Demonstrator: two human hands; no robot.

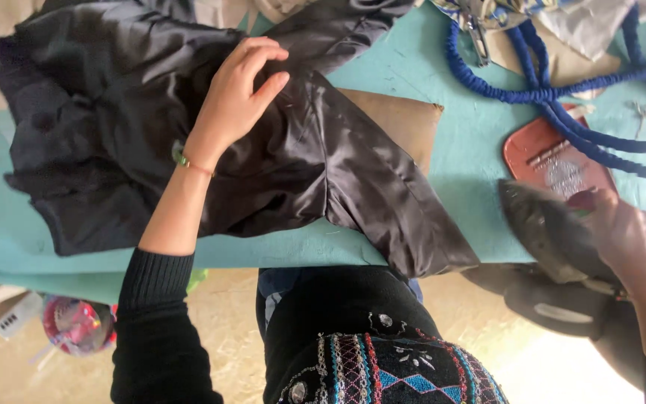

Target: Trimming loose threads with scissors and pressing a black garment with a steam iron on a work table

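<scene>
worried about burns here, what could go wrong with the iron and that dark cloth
1. The right hand holds the iron at the table's near edge, blurred in motion; it could slip off.
2. The left hand lies flat on the shiny dark cloth, so fingers may be in the iron's path.
3. The blue cord loops near the iron and might snag.

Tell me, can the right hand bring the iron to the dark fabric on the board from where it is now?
Probably yes. The right hand grips the iron at the board's right end, and only bare turquoise board cover lies between it and the dark fabric. The left hand rests farther left on the fabric.
</scene>
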